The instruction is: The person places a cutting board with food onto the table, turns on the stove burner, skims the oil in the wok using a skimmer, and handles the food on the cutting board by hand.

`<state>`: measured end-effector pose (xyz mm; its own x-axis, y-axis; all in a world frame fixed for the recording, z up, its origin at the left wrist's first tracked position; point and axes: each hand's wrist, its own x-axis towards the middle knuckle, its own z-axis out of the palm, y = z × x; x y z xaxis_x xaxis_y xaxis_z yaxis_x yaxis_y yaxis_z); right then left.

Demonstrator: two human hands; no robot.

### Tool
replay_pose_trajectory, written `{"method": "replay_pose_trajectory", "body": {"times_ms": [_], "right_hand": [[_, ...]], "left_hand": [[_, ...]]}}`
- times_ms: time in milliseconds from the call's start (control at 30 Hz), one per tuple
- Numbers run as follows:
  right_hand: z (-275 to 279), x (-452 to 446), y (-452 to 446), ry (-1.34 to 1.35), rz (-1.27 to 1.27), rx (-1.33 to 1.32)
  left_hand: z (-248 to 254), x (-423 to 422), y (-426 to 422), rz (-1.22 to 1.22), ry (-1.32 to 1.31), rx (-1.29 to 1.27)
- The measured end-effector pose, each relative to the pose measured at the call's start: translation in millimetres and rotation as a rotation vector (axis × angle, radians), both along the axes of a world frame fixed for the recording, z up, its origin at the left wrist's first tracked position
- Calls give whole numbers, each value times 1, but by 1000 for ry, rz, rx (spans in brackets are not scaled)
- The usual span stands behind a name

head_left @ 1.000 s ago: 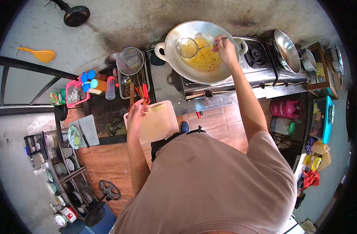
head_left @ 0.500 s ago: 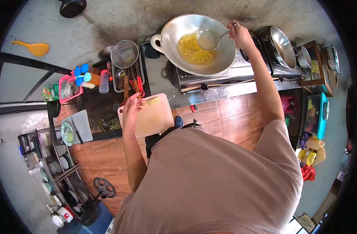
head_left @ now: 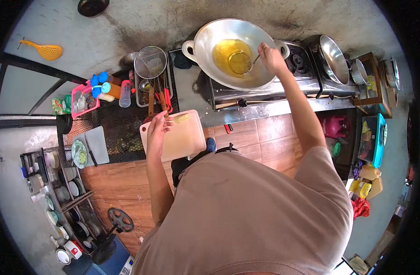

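Note:
My right hand (head_left: 271, 57) is closed around the handle of a round skimmer (head_left: 240, 63). Its bowl is in the yellow oil (head_left: 230, 48) at the bottom of a large two-handled metal wok (head_left: 260, 39). The wok rests on the stove. Over the left edge of a pale pink cutting board (head_left: 178, 142), my left hand (head_left: 159, 130) is raised with loosely bent fingers apart and nothing visible in them. A small pale yellow piece of food (head_left: 181, 118) lies on the board beside these fingers. Wooden utensil handles (head_left: 151, 103) show just beyond the left hand.
A gas stove (head_left: 299, 62) extends right of the wok, with a metal pan (head_left: 334, 59) farther along. To the left are a mesh strainer (head_left: 150, 63), sauce bottles (head_left: 110, 89), a pink basket (head_left: 85, 104) and a knife (head_left: 91, 153) on a white board (head_left: 99, 142).
My right hand has moved slightly left and down, and the skimmer has gone lower into the oil. Dark bits seen in the oil earlier are less visible. The left hand stays nearly still.

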<state>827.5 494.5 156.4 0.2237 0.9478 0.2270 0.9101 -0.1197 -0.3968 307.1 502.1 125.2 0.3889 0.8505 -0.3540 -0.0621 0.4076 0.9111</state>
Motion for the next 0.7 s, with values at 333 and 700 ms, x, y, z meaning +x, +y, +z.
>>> {"method": "replay_pose_trajectory", "body": {"times_ms": [333,700], "right_hand": [[-27,-47,21,526,-292,146],[14,-43,30,775,-231,248]], "left_hand": [[-1,-3,-3,-2,-17,-18],[0,2,-4,-27,-1,-19]]}}
